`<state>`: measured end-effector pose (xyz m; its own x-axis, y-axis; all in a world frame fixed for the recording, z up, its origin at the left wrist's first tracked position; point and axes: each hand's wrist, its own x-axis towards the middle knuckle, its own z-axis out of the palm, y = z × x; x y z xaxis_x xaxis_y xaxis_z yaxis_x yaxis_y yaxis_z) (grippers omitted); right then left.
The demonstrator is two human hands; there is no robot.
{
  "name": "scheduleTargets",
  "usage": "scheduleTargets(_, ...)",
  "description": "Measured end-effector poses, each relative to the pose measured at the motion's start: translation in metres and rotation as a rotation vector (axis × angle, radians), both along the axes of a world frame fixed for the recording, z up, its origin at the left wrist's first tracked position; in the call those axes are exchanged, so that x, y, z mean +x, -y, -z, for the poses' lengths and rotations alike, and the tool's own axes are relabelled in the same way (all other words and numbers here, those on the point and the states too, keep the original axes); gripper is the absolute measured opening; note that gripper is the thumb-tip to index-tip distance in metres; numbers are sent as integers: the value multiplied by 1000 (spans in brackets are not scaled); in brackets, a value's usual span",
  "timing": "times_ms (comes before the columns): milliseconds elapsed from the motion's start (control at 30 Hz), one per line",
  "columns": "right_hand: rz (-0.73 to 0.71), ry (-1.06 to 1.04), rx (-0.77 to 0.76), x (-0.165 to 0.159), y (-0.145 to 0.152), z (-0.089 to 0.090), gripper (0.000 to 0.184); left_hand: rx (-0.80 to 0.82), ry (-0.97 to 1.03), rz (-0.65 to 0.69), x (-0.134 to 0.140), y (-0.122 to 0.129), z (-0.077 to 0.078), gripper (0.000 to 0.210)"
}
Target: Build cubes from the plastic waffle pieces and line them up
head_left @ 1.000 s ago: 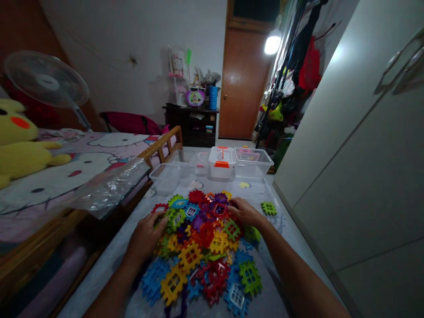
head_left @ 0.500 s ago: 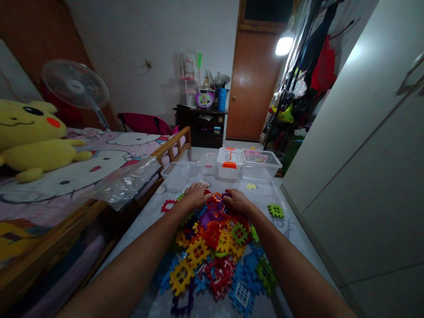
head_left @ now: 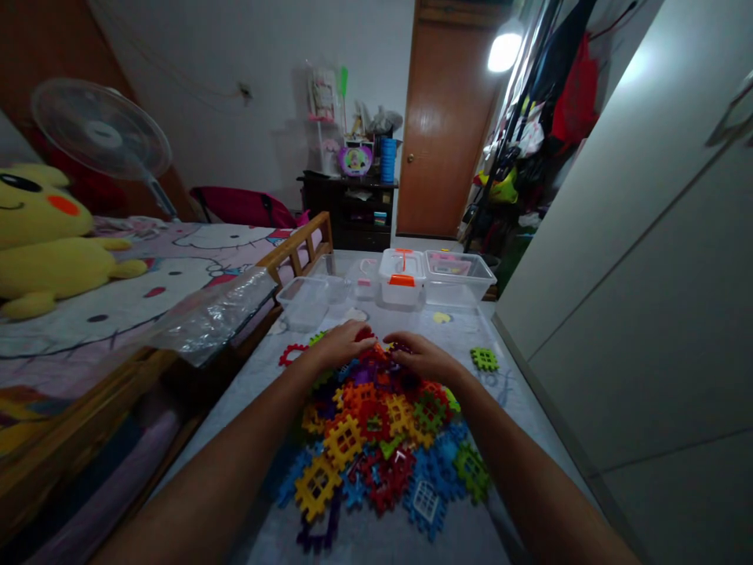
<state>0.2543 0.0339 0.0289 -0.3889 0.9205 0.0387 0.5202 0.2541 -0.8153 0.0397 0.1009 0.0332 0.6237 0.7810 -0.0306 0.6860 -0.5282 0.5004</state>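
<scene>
A heap of colourful plastic interlocking building pieces (head_left: pixel 358 396) lies in front of me, many of them square with window-like grids and notched edges. At the heap's far left side my left hand (head_left: pixel 344 345) rests on the pieces, fingers stretched and thumb apart, near a red one. My right hand (head_left: pixel 420 357) reaches over the far right side, its fingers spread above purple and dark red pieces, which it partly hides. Nearer to me lie a yellow window piece (head_left: pixel 318 486), a blue piece with a white grid (head_left: pixel 426 502) and a green piece (head_left: pixel 471 471).
A single green piece (head_left: pixel 484 359) lies apart on the right. Along the table's far end stand a clear bin (head_left: pixel 303 306), a lidded box with orange latches (head_left: pixel 402 292) and another clear bin (head_left: pixel 462 286). A wooden bed rail (head_left: pixel 294 247) borders the left, a pale cabinet (head_left: pixel 623 298) the right.
Both hands have stayed at the far side of the heap and moved slightly closer together. Some orange and red pieces in the middle have shifted. The view has tilted slightly.
</scene>
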Motion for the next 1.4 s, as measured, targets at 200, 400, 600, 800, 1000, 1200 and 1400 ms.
scheduleTargets(200, 138, -109, -128, 45, 25, -7, 30, 73, 123, 38, -21, 48, -8, 39)
scheduleTargets(400, 393, 169, -10, 72, 40, 12, 33, 135, 128, 61, -33, 85, -7, 37)
scheduleTargets(600, 257, 241, -3, 46, 48, 19, 27, 224, 271, -157, -64, 88, 4, 40)
scheduleTargets(800, 225, 243, 53, 49, 65, 0, 31, 262, 302, -472, -106, 66, 40, 52)
scheduleTargets(1000, 178, 477, 84, 44, 106, -14, 28, 50, 250, -490, -115, 67, 49, 52)
scheduleTargets(1200, 244, 614, 107, 14, 115, -1, 31, 62, 278, -477, -112, 68, 51, 52)
scheduleTargets(1400, 300, 368, 89, 47, 111, -6, 28, 56, 283, -535, -115, 66, 56, 50)
